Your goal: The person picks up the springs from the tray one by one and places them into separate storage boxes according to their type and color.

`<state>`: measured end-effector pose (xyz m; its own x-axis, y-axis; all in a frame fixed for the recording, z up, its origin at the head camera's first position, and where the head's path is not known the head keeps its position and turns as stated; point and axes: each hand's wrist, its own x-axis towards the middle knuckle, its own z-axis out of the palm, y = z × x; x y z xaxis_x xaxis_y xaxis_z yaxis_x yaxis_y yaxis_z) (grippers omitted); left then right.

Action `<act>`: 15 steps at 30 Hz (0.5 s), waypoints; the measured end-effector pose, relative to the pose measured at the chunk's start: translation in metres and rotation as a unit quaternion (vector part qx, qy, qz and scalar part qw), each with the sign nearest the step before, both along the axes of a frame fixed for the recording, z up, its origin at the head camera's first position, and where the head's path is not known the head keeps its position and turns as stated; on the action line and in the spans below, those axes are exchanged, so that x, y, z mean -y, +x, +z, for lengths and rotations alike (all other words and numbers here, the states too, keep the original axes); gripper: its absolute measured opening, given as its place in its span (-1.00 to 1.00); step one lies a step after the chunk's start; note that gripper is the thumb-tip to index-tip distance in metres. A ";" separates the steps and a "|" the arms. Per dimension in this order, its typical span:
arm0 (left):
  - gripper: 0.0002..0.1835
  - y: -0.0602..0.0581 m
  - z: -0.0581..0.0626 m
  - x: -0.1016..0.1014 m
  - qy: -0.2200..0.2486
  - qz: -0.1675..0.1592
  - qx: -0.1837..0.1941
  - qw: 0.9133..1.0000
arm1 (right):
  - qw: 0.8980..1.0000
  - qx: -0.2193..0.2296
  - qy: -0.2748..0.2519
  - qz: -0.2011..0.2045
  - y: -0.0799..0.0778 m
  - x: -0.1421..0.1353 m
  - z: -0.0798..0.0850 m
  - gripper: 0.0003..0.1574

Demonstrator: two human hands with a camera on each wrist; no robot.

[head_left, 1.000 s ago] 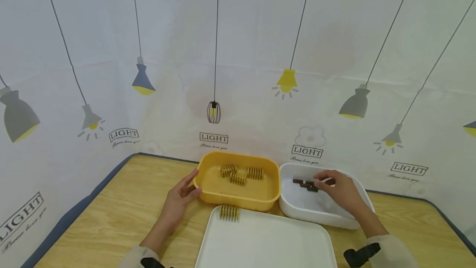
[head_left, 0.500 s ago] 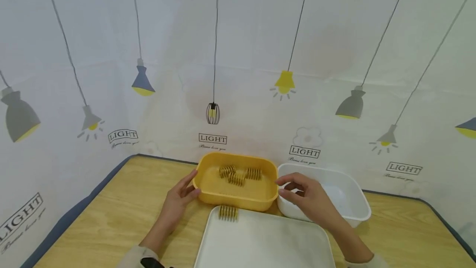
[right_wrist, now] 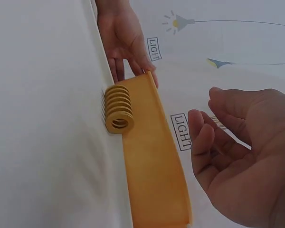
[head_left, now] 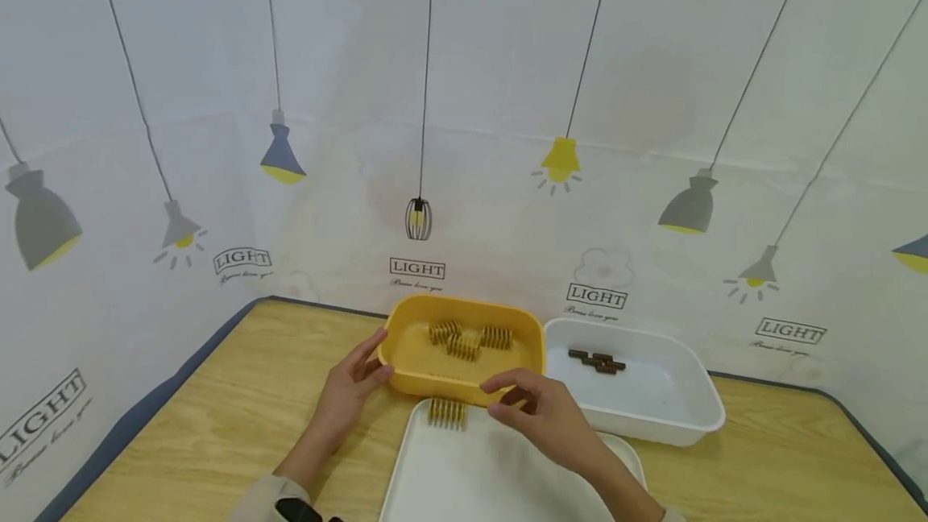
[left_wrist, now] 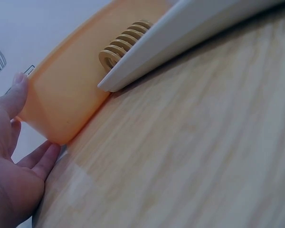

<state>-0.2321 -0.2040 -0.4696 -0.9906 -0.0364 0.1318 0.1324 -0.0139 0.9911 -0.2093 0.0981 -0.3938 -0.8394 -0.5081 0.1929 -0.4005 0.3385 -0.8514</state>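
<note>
My left hand [head_left: 346,393] rests against the left end of a yellow bin [head_left: 464,389], its fingers and thumb fairly straight and touching the wall and rim. Inside that bin lie several thick yellow coil springs [head_left: 496,337]. Another yellow coil spring [head_left: 446,414] lies on the far left edge of a white tray [head_left: 428,474], close to the bin's front wall. Over the tray's far edge hovers my right hand [head_left: 547,417], fingers loosely bent, thumb and forefinger apart. Nothing shows between the fingertips of the right hand [right_wrist: 249,147] in the right wrist view.
A white bin [head_left: 674,377] with several small brown springs [head_left: 606,370] stands right of the yellow one. Everything is on a wooden table [head_left: 217,409]. Behind rises a white cloth backdrop [head_left: 493,208] printed with lamps.
My right hand has come left from inside the white bin, past the yellow bin's right end, to above the tray's far edge. The left hand stays on the yellow bin.
</note>
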 end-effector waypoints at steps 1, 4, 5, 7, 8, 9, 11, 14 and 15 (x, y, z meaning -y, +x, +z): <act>-0.39 0.000 0.000 0.000 -0.001 0.001 0.002 1.000 | 1.000 -0.001 0.003 0.003 0.001 0.004 -0.002 -0.72; -0.39 0.001 0.001 0.001 -0.002 0.003 0.004 1.000 | 1.000 -0.001 0.018 0.009 0.003 0.014 -0.007 -0.71; -0.39 0.001 0.001 0.001 -0.004 0.003 0.004 1.000 | 1.000 -0.003 0.024 0.009 0.003 0.017 -0.009 -0.70; -0.39 0.001 0.000 0.001 -0.004 0.002 0.005 1.000 | 0.999 -0.004 0.030 0.011 0.003 0.022 -0.012 -0.70; -0.39 0.001 0.000 0.001 -0.005 0.002 0.005 1.000 | 0.999 -0.005 0.031 0.012 0.003 0.023 -0.013 -0.70; -0.39 0.001 0.000 0.001 -0.005 0.002 0.006 1.000 | 0.999 -0.007 0.031 0.013 0.003 0.024 -0.015 -0.70; -0.39 0.000 -0.001 0.001 -0.007 0.003 0.006 1.000 | 0.999 -0.009 0.026 0.015 0.001 0.027 -0.019 -0.69; -0.38 0.000 -0.001 0.000 -0.008 0.006 0.003 1.000 | 0.999 -0.007 0.017 0.026 0.000 0.029 -0.026 -0.67; -0.39 0.000 -0.001 0.000 -0.008 0.007 0.003 1.000 | 0.999 -0.005 0.016 0.031 -0.001 0.030 -0.029 -0.65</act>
